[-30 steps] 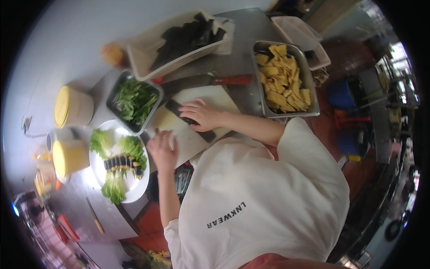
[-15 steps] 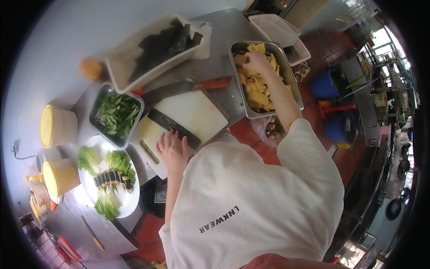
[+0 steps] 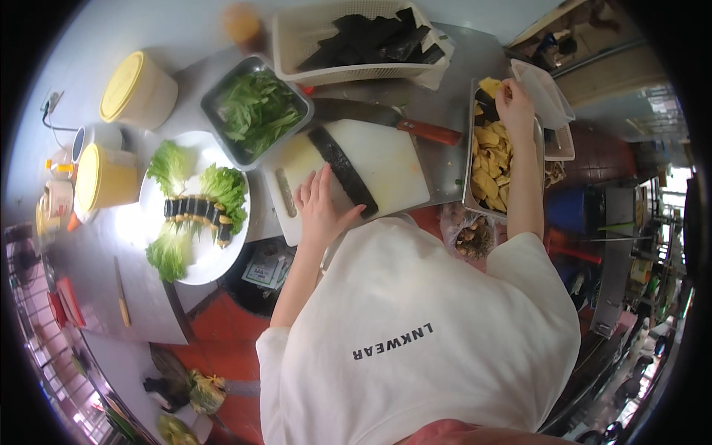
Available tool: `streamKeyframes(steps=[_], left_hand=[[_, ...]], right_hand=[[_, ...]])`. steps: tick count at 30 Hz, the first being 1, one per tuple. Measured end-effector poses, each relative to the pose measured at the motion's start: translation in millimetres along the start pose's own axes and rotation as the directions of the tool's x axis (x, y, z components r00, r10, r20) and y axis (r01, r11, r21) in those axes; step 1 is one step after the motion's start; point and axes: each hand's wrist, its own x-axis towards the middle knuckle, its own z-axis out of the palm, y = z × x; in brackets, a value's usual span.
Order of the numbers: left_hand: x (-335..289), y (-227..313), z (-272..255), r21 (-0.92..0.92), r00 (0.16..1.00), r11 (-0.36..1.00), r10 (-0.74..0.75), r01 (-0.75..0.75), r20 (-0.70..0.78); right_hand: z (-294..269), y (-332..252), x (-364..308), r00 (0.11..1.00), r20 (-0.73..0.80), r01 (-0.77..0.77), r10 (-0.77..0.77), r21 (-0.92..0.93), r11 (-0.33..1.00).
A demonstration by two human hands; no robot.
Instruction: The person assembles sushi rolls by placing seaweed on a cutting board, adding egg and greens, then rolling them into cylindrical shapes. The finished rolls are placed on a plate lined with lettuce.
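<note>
My left hand lies with spread fingers on the white cutting board. Its thumb and fingertips touch the edge of a dark, flat seaweed strip that runs slantwise across the board. Over the far end of a steel tray, my right hand has its fingers closed on a yellow tofu-skin piece; part of the piece is hidden by the fingers. More folded yellow pieces fill the tray. Behind the board lies a cleaver with a red-brown handle.
Dark sheets fill a white basket at the back. Green leaves sit in a metal pan. Left of the board, a white plate bears lettuce and dark-wrapped rolls. Yellow-lidded tubs and a thin knife are further left.
The view has turned, so the counter's things sit further right and mostly higher. My right hand now pinches a yellow piece at the tray's far end. My left hand's thumb has spread outward.
</note>
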Motion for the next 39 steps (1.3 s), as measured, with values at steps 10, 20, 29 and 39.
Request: streamKeyframes(steps=[10,20,29,39], left_hand=[[-1.7,-1.2,3.9,0.060,1.000,0.998,0.012,-0.012,-0.013],[-4.9,-3.7,6.7,0.024,0.987,0.997,0.071,-0.068,-0.147],[-5.2,-9.3,11.3,-0.003,0.976,0.998,0.059,-0.061,-0.208],[-5.0,-12.3,13.3,-0.082,0.976,0.995,0.031,-0.050,-0.217]], right_hand=[[100.8,-177.7,-68.1,0.366,0.702,-0.011,-0.610,0.659,0.752],[142.0,-230.7,-27.6,0.632,0.434,0.118,-0.642,0.764,0.634],[199.8,-303.6,20.4,0.475,0.696,0.566,-0.538,0.227,0.793],[173.7,-277.0,35.1,0.554,0.545,0.251,-0.630,0.612,0.750]])
